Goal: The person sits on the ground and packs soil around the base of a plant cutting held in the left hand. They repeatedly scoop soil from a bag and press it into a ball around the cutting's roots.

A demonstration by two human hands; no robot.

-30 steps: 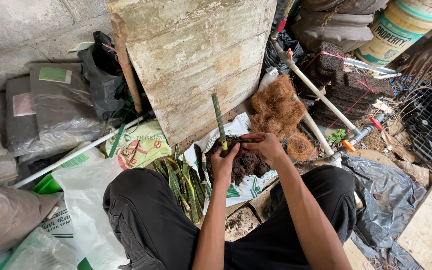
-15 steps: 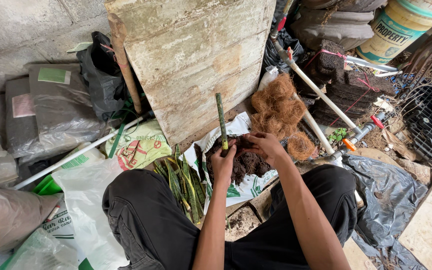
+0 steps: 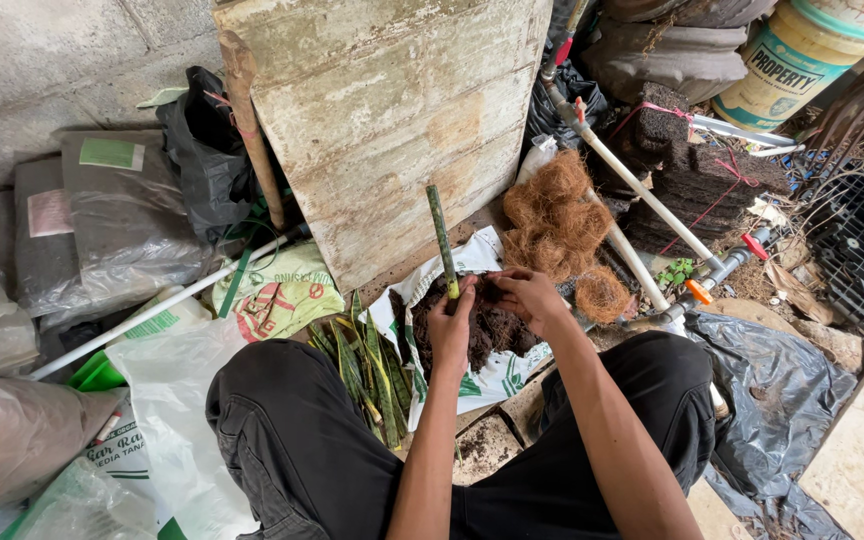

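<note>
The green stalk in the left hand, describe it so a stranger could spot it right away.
Start at the big weathered board leaning on the wall. Just below it lies an open white bag of dark soil. The stalk rises from the left hand there: thin, straight and upright, unlike the flat striped leaves lying beside it.

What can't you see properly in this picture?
- Bottom of the green stalk, head view: hidden behind the left hand and the dark soil.
- Right hand fingertips, head view: curled into the soil, so what they grip is unclear.
- Bucket, head view: cut off by the top edge.
- Striped leaves, head view: lower ends covered by the person's knee.
</note>
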